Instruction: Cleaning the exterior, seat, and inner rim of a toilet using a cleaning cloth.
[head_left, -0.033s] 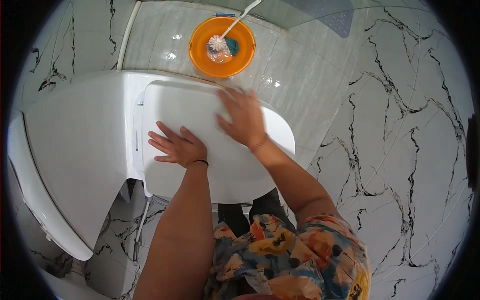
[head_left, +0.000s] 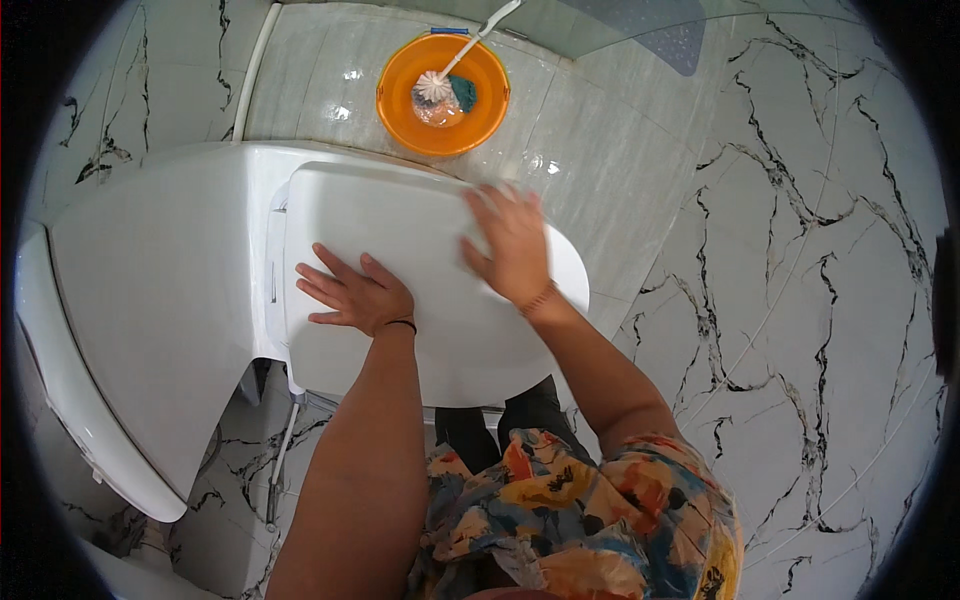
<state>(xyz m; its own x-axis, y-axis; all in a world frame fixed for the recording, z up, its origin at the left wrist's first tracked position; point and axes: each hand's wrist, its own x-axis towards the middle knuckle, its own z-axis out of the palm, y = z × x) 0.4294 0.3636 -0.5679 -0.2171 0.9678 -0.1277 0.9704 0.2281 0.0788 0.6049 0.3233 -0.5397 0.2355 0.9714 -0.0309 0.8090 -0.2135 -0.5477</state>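
Observation:
A white toilet lid (head_left: 440,345) lies lowered beneath both of my hands. My left hand (head_left: 358,295) rests on its hinge-side half, palm down with the fingers spread, holding nothing. Over the far right part of the lid is my right hand (head_left: 512,245), its fingers apart and smeared by motion at the tips. Nothing shows in it, though its palm faces away and whether it touches the lid is hard to tell.
Beyond the lid, an orange bucket (head_left: 398,110) stands on grey tiles, with a white-handled brush (head_left: 465,50) and a green cloth or scrubber (head_left: 463,93) inside. The white toilet tank (head_left: 150,250) is at left. A glass panel (head_left: 640,30) edges the far side.
My right hand has slid a little to the right along the lid's far side. My left hand has stayed where it was.

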